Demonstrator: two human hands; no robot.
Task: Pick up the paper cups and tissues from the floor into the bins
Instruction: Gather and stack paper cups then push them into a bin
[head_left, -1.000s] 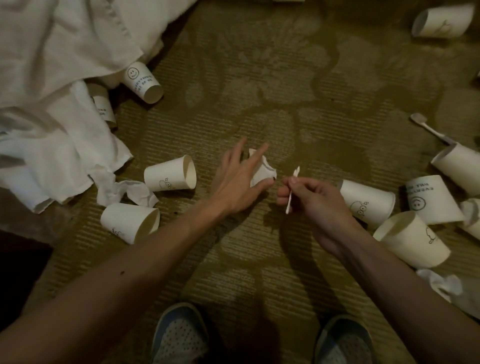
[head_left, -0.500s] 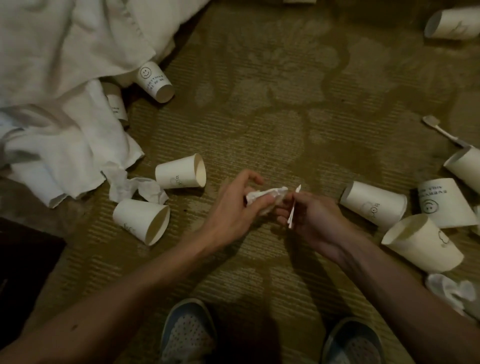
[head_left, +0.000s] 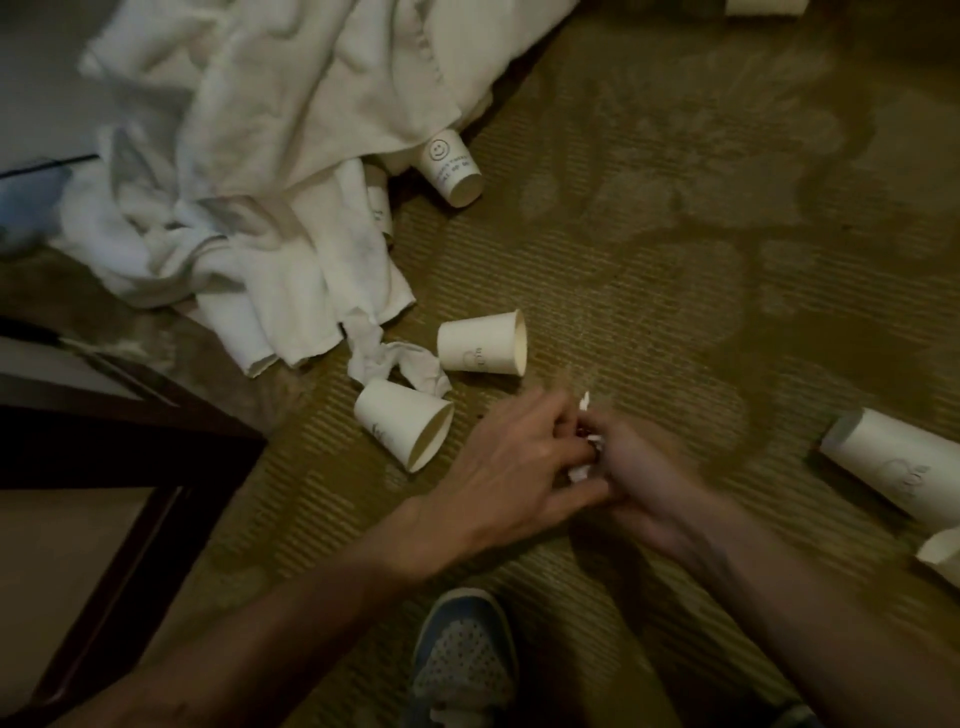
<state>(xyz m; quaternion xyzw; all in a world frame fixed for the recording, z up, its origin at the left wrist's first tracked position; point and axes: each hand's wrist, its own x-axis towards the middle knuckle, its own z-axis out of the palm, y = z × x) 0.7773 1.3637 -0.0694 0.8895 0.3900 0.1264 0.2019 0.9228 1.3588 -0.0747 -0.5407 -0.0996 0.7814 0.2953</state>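
Observation:
My left hand (head_left: 514, 457) and my right hand (head_left: 644, 480) meet low over the carpet, both closed around a crumpled white tissue (head_left: 581, 472) that is mostly hidden by fingers. A thin white stick tip (head_left: 585, 402) pokes up between them. Just left of my hands lie two paper cups on their sides, one nearer (head_left: 402, 423) and one farther (head_left: 483, 345), with a twisted tissue (head_left: 400, 364) between them. A smiley cup (head_left: 449, 166) and a half-covered cup (head_left: 379, 202) lie by the towels. More cups lie at the right (head_left: 893, 467) and the right edge (head_left: 940, 553).
A heap of white towels (head_left: 260, 182) covers the upper left floor. A dark wooden furniture frame (head_left: 130, 467) stands at the lower left. My shoe (head_left: 462, 660) is below my hands. Another cup (head_left: 763, 5) shows at the top edge. Patterned carpet (head_left: 701, 234) stretches beyond.
My left hand lifted the crumpled tissue off the carpet and brought it to my right hand; both hands now close on it. The view has swung left, showing the furniture.

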